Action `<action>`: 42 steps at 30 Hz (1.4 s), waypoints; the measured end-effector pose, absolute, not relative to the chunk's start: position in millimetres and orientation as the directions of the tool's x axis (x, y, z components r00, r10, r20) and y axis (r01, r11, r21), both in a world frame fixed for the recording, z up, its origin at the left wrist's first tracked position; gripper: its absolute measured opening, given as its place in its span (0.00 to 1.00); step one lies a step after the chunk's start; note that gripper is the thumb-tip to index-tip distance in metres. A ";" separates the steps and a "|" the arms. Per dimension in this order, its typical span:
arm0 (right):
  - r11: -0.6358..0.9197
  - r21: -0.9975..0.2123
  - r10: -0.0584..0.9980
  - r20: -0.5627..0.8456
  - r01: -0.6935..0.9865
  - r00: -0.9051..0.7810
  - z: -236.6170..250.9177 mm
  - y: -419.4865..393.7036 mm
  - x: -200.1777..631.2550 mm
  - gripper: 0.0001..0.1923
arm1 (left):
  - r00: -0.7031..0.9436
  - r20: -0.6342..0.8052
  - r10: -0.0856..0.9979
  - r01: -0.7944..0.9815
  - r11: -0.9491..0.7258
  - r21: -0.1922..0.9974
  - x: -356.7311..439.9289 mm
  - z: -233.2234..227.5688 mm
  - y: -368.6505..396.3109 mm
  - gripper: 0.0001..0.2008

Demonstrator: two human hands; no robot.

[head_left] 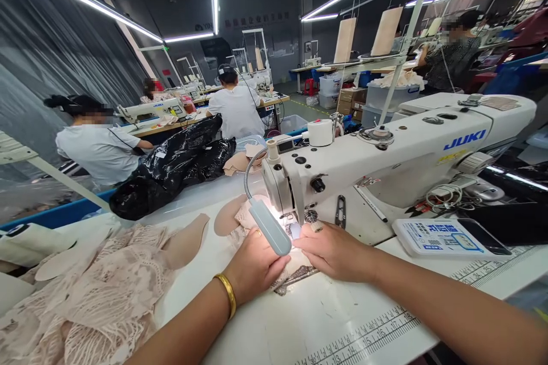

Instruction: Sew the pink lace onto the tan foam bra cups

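A white JUKI sewing machine point(338, 159) stands before me, its needle area lit by a grey gooseneck lamp point(270, 227). Beige lace fabric point(299, 262) lies on the bed below the needle. My left hand point(254, 265), with a gold bangle on its wrist, grips the fabric from the left; the lamp head hides part of its fingers. From the right, my right hand point(336, 251) pinches the fabric's edge close to the presser foot. More of the lace and a smooth beige cup piece point(226, 215) extend behind the left hand.
A pile of beige lace pieces point(98, 279) covers the table's left side. Thread snips point(340, 211), a marker pen point(371, 204) and a phone on a plastic case point(445, 236) lie to the right. Black plastic bags point(171, 162) sit beyond the table; several people work at machines behind.
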State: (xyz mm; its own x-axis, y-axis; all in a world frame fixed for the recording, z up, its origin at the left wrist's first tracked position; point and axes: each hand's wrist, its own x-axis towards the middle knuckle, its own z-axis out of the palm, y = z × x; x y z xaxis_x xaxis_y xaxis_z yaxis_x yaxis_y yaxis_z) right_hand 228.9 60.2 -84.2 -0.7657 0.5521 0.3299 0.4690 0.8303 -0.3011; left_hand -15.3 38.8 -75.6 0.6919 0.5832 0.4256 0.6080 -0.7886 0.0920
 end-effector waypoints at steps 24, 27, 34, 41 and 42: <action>0.795 -0.330 0.603 0.339 0.509 -0.722 -89.6 58.4 227.3 0.10 | 0.629 0.305 0.715 0.723 -0.683 0.109 -16.1 -59.9 53.0 0.09; 0.801 -0.402 0.589 0.403 0.443 -0.700 -91.3 55.4 227.9 0.13 | 0.591 0.323 0.740 0.749 -0.651 0.120 -18.9 -63.3 51.7 0.11; 0.001 -0.996 0.800 -0.050 0.085 -0.598 -73.3 17.9 198.1 0.21 | 0.567 0.379 0.732 0.690 -0.673 0.268 -33.8 -45.8 -15.8 0.14; -0.348 -0.875 0.871 -0.169 -0.336 -0.461 -56.0 -30.2 162.1 0.33 | 0.142 0.067 0.988 0.368 -0.116 0.923 -29.4 -35.6 -119.7 0.14; -0.350 -0.863 0.880 -0.170 -0.364 -0.444 -55.2 -37.1 159.6 0.33 | 0.202 -0.149 0.968 0.160 0.117 0.980 -23.7 -41.6 -129.3 0.21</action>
